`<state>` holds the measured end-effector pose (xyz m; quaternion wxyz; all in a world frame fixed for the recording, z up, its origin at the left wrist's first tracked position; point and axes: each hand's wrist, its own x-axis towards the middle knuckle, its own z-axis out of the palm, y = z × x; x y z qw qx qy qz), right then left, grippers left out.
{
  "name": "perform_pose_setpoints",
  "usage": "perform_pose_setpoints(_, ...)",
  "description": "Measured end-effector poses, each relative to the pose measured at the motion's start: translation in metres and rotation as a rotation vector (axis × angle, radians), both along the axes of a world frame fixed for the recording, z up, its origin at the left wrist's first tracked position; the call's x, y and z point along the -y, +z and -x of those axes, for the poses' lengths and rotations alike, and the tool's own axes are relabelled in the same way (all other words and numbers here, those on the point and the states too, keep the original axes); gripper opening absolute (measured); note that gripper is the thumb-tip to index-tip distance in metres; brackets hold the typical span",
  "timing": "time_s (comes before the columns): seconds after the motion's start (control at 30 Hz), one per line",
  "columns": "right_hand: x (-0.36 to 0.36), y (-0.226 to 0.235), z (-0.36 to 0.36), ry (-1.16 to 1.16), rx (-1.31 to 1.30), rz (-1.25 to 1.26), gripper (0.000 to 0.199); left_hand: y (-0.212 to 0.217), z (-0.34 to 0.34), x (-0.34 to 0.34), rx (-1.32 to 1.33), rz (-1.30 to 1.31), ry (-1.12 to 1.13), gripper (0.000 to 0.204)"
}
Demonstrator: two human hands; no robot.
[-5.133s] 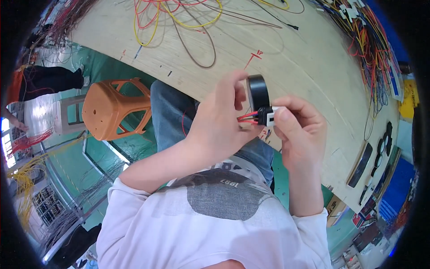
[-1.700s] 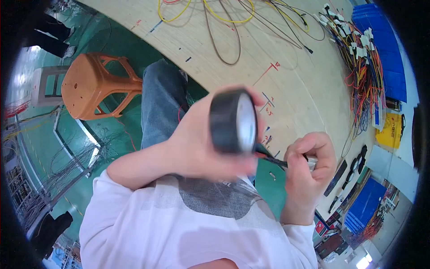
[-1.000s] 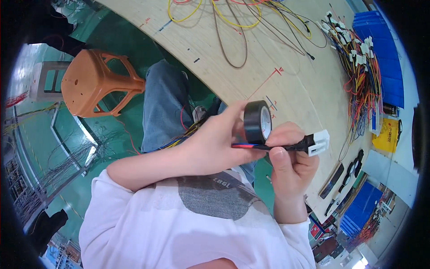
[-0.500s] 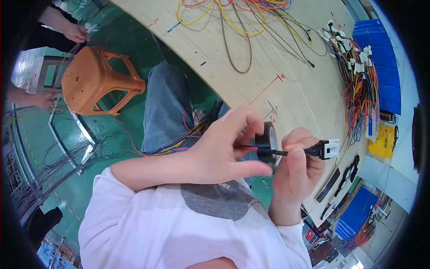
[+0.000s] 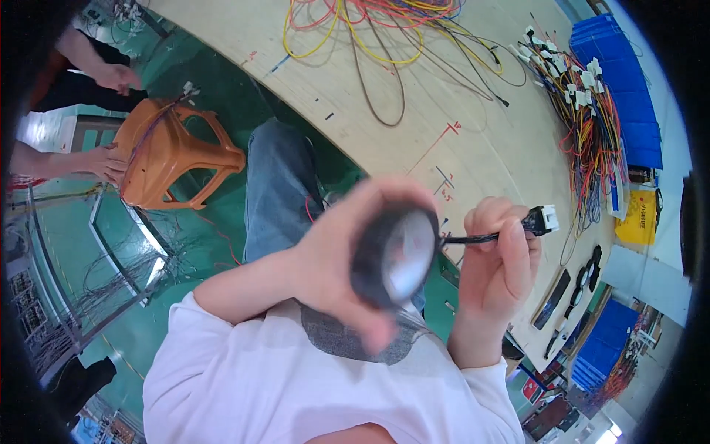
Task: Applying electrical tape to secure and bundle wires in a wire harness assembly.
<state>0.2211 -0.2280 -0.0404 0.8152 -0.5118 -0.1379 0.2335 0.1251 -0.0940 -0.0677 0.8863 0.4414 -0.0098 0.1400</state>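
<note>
A roll of black tape (image 5: 370, 259), smeared by motion, is in my left hand (image 5: 325, 251), with the thumb below and the fingers over its top. My right hand (image 5: 499, 259) pinches a black-wrapped cable (image 5: 473, 239) just behind its white connector (image 5: 549, 218), which points to the right. From the right hand the cable runs left to the roll's edge. Whether tape still joins roll and cable I cannot tell. The cable's other end is hidden behind my left hand and the roll.
A wooden table (image 5: 429, 140) spans the upper right, with loose coloured wires (image 5: 370, 15) and a bundle of connector-ended wires (image 5: 584, 111) beside blue boxes (image 5: 617, 89). At the left a co-worker's hands (image 5: 107, 163) are by an orange stool (image 5: 177, 159) with a wire harness on it.
My left hand has swung the tape roll left and toward me, turning its open side into view. The right hand keeps its pinch. At the stool, the co-worker has laid a harness across the seat.
</note>
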Motion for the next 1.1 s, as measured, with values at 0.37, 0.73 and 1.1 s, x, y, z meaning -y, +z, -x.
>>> perform_pose_setpoints(0.37,-0.011,-0.007,0.009,0.117,0.650,0.675,0.003,-0.015,-0.004,0.001,-0.288,-0.305,0.061,0.006)
perform_pose_setpoints(0.73,-0.010,0.033,0.018,0.208,0.797,0.725,0.014,-0.009,0.000,0.000,-0.290,0.492,-0.403,0.023)
perform_pose_setpoints(1.1,-0.002,0.027,0.020,0.064,0.407,0.481,0.013,-0.014,0.011,-0.001,-0.083,0.119,-0.182,0.033)
